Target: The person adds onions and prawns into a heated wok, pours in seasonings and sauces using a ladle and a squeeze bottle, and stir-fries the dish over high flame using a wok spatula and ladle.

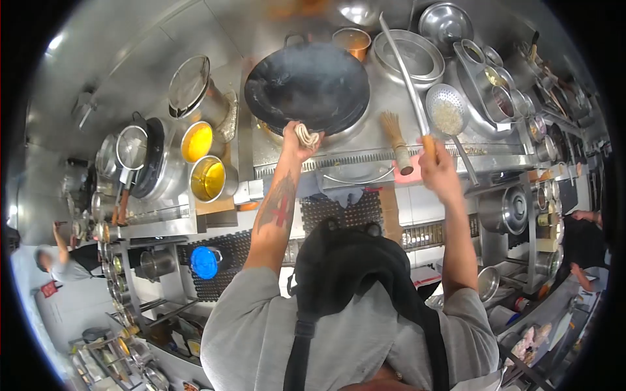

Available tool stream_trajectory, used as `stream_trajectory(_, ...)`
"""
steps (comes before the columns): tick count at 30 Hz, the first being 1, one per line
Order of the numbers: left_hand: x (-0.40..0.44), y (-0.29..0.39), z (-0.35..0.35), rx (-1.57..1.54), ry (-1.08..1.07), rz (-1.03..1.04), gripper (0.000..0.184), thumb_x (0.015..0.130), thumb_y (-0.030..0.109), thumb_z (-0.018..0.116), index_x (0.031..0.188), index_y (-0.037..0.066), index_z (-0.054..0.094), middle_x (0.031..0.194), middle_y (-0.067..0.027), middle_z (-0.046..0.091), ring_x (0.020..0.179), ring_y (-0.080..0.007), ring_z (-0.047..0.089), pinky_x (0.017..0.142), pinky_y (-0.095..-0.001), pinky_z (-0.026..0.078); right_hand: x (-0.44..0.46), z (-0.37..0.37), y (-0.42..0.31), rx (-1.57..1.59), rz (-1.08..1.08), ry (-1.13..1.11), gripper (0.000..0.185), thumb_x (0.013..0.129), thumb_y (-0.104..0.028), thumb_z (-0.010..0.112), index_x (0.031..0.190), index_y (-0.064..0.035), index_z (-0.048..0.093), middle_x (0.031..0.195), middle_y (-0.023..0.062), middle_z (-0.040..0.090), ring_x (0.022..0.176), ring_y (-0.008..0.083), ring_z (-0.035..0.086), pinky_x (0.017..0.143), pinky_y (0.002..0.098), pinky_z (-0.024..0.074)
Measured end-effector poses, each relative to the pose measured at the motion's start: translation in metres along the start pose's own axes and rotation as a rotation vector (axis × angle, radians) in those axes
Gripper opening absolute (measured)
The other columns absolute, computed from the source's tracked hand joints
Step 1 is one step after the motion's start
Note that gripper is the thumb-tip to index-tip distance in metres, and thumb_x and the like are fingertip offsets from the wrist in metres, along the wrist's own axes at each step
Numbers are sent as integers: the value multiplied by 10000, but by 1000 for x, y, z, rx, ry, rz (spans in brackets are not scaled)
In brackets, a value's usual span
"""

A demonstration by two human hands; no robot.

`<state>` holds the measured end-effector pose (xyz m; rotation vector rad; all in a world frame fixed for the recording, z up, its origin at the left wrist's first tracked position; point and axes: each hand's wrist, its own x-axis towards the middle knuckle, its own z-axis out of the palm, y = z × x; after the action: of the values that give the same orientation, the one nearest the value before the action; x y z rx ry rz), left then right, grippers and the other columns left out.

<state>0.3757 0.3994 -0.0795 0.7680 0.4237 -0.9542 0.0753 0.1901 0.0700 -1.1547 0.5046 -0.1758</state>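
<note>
At the far left of the frame, a co-worker (78,259) stands with one arm raised. Nearer in, at the upper left, you have a round wire strainer (132,147) beside dark pans (155,163). Just right of it, two metal pots of yellow contents stand close together, the upper pot (197,141) behind the lower pot (208,179). Below them, left of your body, is a bright blue round item (204,262) over the dark floor mat (228,257).

The black wok (306,85) sits at the upper middle, on the stove, its inside dark, with a little haze over it. Your left hand (298,143) is at its near rim, fingers curled around a folded cloth (306,136), the thumb reaching up to the rim; how tightly they press, you cannot tell from this view. Behind the wok's right side stands a copper-coloured pot (352,43).

Right of the wok, a bamboo brush (395,140) lies on the steel counter (352,155), and a wide round sieve (409,58) is farther back. Your right hand (438,172) has its fingers closed around the wooden handle of a long-handled tool (405,75), whose metal shaft slants up and left across the sieve. Just beside it rests a perforated ladle (447,112) holding pale grains. Farther right are seasoning containers (499,98), and another co-worker (583,241) is at the right edge.
</note>
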Motion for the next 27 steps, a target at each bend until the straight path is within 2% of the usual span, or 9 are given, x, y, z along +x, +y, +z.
stream_trajectory(1, -1, -4, 22, 66, 212, 106, 325, 873, 296, 488, 1050, 22, 502, 941, -186, 569, 751, -312, 611, 561, -358, 516, 0, -11, 25, -374, -191, 125, 303, 936, -170, 555, 1215, -63, 502, 640, -43, 444, 462, 27, 401, 371, 190, 277)
stream_trajectory(3, 32, -1, 3, 130, 210, 110, 250, 889, 265, 481, 1029, 58, 491, 889, -139, 557, 673, -274, 579, 503, -342, 477, -11, -26, 37, -733, -392, 262, 257, 935, -166, 558, 1170, -74, 511, 638, -45, 438, 455, 17, 388, 363, 181, 271)
stream_trajectory(5, 44, 1, -13, 167, 89, 86, 103, 929, 180, 428, 984, 99, 459, 781, -80, 531, 569, -206, 533, 403, -307, 391, -30, -38, 37, -194, -6, 71, 180, 931, -156, 555, 1086, -75, 513, 636, -43, 432, 422, 17, 360, 346, 195, 257)
stream_trajectory(12, -25, 21, 9, 316, 176, 197, 104, 932, 177, 448, 970, 81, 439, 725, -99, 522, 501, -189, 526, 319, -262, 302, -31, -84, 49, -321, 15, 72, 193, 919, -148, 560, 1080, -58, 505, 598, -51, 414, 405, 23, 346, 339, 206, 258)
stream_trajectory(17, -70, 49, 40, 811, 406, 586, 115, 875, 143, 559, 893, 82, 463, 625, -58, 527, 406, -176, 494, 290, -283, 296, -6, -73, 39, -335, 22, 4, 191, 912, -170, 563, 1018, -21, 506, 604, -25, 431, 411, 62, 382, 365, 252, 297)
stream_trajectory(20, -69, 70, 22, 1333, 494, 994, 293, 810, 127, 598, 1055, 1, 500, 760, -160, 630, 587, -278, 630, 475, -381, 480, 17, -61, 64, -285, 23, -43, 177, 912, -175, 541, 1001, -26, 504, 602, -14, 439, 417, 70, 394, 362, 251, 306)
stream_trajectory(22, -105, 43, 38, 1520, 476, 1133, 369, 788, 131, 606, 1098, -22, 479, 819, -214, 637, 689, -343, 643, 586, -407, 499, 14, -44, 78, -149, 69, -80, 164, 906, -185, 518, 986, -43, 502, 608, 14, 458, 462, 88, 455, 371, 263, 337)
stream_trajectory(23, -127, 27, 47, 1706, 459, 1274, 444, 766, 136, 614, 1141, -44, 458, 878, -267, 644, 790, -408, 656, 696, -433, 518, 10, -24, 99, -546, -127, 85, 180, 896, -184, 518, 995, -38, 486, 608, 41, 485, 467, 119, 489, 380, 286, 371)
stream_trajectory(27, -157, -14, 53, 1739, 472, 1130, 492, 757, 148, 617, 1166, -10, 394, 900, -323, 626, 892, -477, 606, 776, -508, 492, -23, 3, 122, -442, 43, -120, 241, 885, -102, 469, 1076, 27, 401, 605, 100, 506, 403, 201, 530, 388, 348, 428)
